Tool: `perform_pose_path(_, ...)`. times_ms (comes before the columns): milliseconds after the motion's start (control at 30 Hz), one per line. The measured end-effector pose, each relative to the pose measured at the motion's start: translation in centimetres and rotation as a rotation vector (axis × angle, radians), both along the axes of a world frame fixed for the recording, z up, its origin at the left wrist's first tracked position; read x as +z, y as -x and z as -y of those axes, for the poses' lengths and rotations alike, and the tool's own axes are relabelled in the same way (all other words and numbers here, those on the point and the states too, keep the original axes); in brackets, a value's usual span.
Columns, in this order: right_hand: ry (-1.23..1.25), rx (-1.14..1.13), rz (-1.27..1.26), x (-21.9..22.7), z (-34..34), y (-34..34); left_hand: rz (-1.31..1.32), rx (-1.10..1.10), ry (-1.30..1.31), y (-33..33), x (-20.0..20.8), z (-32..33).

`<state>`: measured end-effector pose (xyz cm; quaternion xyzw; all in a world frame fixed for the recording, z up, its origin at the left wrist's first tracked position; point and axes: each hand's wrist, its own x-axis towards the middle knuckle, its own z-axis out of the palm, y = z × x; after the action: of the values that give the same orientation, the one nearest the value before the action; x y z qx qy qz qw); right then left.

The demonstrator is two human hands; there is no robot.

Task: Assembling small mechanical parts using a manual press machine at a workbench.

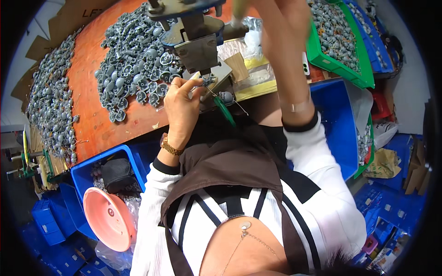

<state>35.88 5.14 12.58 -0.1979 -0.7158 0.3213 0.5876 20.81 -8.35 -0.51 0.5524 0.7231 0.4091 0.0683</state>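
My left hand (182,103) pinches a small grey plastic part (208,81) and holds it under the ram of a hand press (195,39) on the orange bench. A gold watch sits on that wrist. My right hand (281,18) is raised at the top of the view and closed around the press's pale lever handle (239,9). A green-handled tool (224,110) lies just in front of the press base, beside another grey part (226,96).
Heaps of grey plastic parts (133,60) cover the orange bench (92,115), more lie along its left edge (50,96). A green bin (322,57) of parts sits at top right. Blue bins (338,124) flank my lap; a pink bowl (108,218) rests at lower left.
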Motion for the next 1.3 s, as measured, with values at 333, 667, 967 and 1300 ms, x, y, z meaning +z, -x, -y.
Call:
perform_pose_path(333, -0.061, 0.069, -0.228, -2.5, 5.3, -2.5, 0.105, -0.119, 0.029, 0.6, 0.2, 1.1)
perform_pose_path(667, 0.213, -0.026, 0.527, -13.6, 6.9, -0.2, -0.497, 0.193, 0.01, 18.4, -0.5, -0.4)
perform_pose_path(967, 0.49, -0.194, 0.786, -4.7, 9.0, -18.9, -0.586, -0.029, 0.087, 22.6, -1.5, -1.5)
perform_pose_path(1300, 0.268, -0.578, 0.467, -8.3, -9.7, -24.0, -0.068, -0.194, -0.13, 7.5, 0.6, -1.1)
